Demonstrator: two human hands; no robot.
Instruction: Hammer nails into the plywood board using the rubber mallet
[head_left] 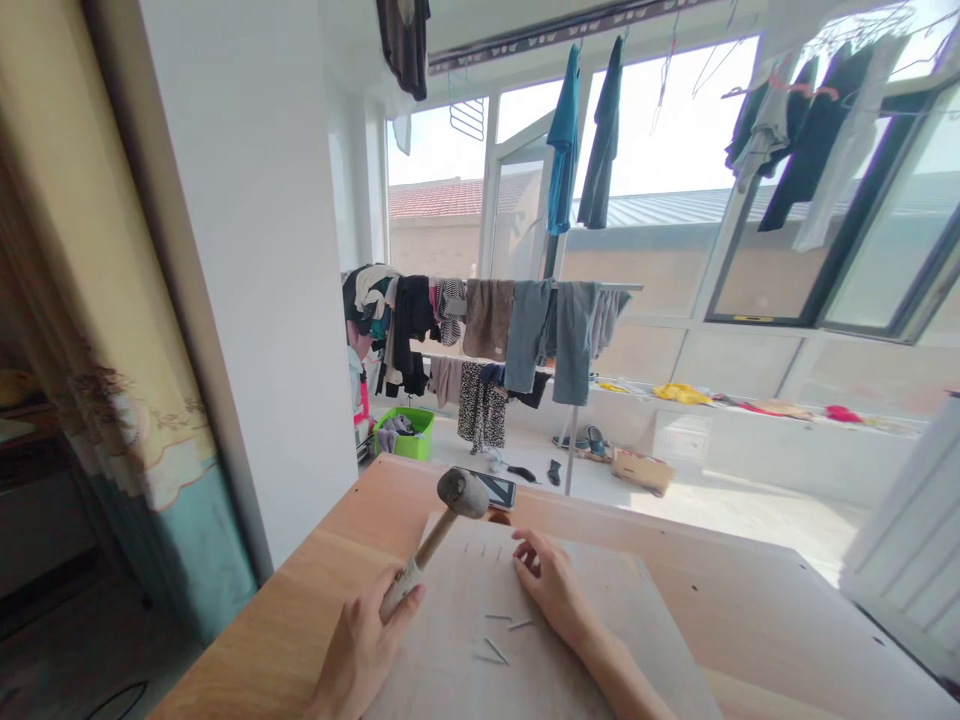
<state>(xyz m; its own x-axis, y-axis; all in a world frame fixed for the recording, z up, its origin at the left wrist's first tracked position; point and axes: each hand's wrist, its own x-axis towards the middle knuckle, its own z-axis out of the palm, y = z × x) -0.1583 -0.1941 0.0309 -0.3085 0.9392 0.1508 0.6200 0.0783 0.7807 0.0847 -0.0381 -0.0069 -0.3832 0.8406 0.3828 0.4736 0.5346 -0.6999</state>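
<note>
My left hand (367, 625) is wrapped round the pale grip of a mallet (431, 540). Its dark grey head is raised above a whitish board (630, 620). On the board's far part, my right hand (551, 580) rests with its fingers curled and the fingertips close together. Whatever may be between those fingertips is hidden or too small to name. Just left of them, a short row of thin nails (484, 550) appears to stand upright on the board. Several loose nails (495, 650) lie nearer to me, between my hands.
The board lies on a wooden table (285, 620). Behind the mallet head lies a phone-like dark device (491, 488), with a small brown round thing (499, 518) beside it. Past the table are a laundry rack (574, 340), a green basket (416, 435) and a cardboard box (641, 470).
</note>
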